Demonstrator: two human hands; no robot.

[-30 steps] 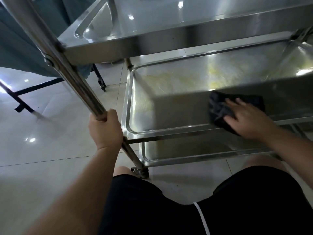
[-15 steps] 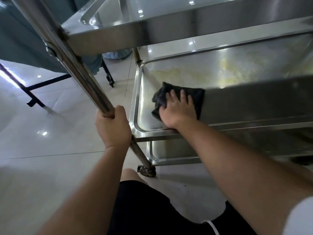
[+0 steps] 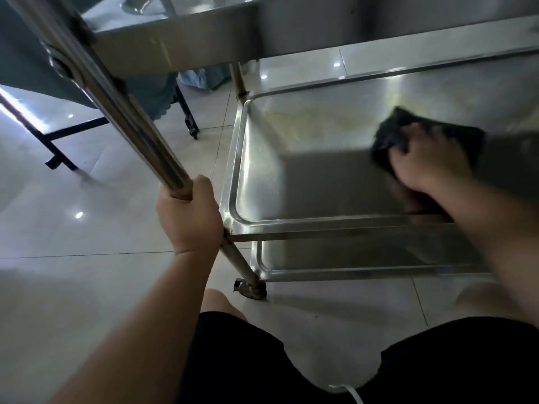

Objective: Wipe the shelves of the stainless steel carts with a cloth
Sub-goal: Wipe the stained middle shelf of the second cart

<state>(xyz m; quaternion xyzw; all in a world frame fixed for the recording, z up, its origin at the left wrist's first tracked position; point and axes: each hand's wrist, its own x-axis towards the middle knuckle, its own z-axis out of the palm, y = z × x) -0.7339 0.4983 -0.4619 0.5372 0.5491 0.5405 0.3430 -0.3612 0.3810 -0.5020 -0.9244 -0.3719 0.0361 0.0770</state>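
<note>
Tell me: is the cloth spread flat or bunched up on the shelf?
Bunched. The dark cloth shows humped, uneven edges around the right hand, which presses it onto the middle shelf. Motion blur hides the finer folds.

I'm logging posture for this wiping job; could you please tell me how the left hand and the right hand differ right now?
The left hand grips the cart's upright post, while the right hand presses the dark cloth on the middle shelf. The left hand looks sharp; the right hand is motion-blurred. The left hand sits outside the cart frame, the right hand inside it. Both are bare.
</note>
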